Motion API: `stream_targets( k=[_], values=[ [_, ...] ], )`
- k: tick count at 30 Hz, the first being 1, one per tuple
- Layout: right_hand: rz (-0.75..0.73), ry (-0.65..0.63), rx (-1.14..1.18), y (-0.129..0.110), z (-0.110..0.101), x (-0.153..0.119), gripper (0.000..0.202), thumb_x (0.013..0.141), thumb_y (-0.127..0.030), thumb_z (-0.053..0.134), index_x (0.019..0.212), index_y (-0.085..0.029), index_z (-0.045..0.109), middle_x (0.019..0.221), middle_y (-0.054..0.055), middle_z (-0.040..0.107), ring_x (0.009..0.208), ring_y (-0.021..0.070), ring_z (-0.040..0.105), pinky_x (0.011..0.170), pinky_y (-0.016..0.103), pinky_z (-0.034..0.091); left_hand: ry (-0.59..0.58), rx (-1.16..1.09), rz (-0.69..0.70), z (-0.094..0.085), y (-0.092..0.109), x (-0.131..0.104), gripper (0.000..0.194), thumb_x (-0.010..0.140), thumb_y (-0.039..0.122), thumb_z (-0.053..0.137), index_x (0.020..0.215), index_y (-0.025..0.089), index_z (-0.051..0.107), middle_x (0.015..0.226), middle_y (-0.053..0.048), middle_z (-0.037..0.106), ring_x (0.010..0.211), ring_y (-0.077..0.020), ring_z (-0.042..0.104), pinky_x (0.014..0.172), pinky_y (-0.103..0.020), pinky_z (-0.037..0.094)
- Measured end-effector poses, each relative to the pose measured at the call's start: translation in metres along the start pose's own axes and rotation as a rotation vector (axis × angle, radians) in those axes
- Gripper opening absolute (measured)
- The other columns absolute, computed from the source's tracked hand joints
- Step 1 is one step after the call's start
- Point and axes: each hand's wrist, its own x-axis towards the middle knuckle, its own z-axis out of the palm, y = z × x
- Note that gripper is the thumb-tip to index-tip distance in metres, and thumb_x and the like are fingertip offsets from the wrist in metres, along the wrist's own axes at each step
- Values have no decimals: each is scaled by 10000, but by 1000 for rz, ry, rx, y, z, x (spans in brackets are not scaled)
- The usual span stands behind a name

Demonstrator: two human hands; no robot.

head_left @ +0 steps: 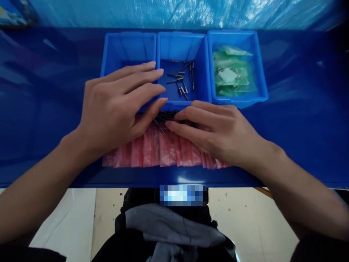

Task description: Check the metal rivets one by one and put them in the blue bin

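Blue table (300,109): small pins (166,117), seemingly touching both hands' fingers (174,125).

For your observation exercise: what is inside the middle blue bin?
The middle blue bin holds a loose scatter of small metal pins on its floor. The left hand covers its front left corner, so anything there is hidden.

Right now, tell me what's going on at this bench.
A person sits at a blue table, both hands over a small pile of dark pins lying on a fanned row of red bags. The left hand and right hand meet fingertip to fingertip at the pile. Behind them stand three blue bins: the middle bin holds loose pins, the right bin green packets; the left bin's contents are hidden.
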Motion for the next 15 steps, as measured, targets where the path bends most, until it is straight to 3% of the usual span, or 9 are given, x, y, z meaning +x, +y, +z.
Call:
stream_targets(
  k=[5,10,12,15],
  values=[
    [141,164,124,-3,-6,0,153,1037,-138,647,1139,-184,752,1030,58,784,885,172,751,726,303,629,-12,-11,100,-4,-4,-3,267,1077,290,603,1317,200,678,1464,-55,697,1388,-267,666,1103,-477,672],
    [253,315,226,-2,-20,6,195,1058,-159,611,1112,-229,784,1035,55,808,953,158,767,832,306,632,-10,-50,107,-8,-8,-4,224,1067,251,635,1270,192,709,1414,-52,729,1375,-246,678,1119,-456,662],
    [392,320,333,-1,-26,10,234,1076,-213,579,1082,-279,803,1008,51,814,984,180,778,872,333,648,-11,-52,105,-7,-7,-3,210,1074,262,628,1258,197,706,1408,-45,733,1379,-240,678,1118,-456,663],
    [533,200,584,-1,-30,13,178,1023,-255,670,1063,-356,811,1016,39,813,990,221,785,835,362,683,3,-61,98,-6,-5,0,286,1084,324,620,1338,199,657,1412,-54,723,1367,-240,688,1117,-483,653]
  ],
)
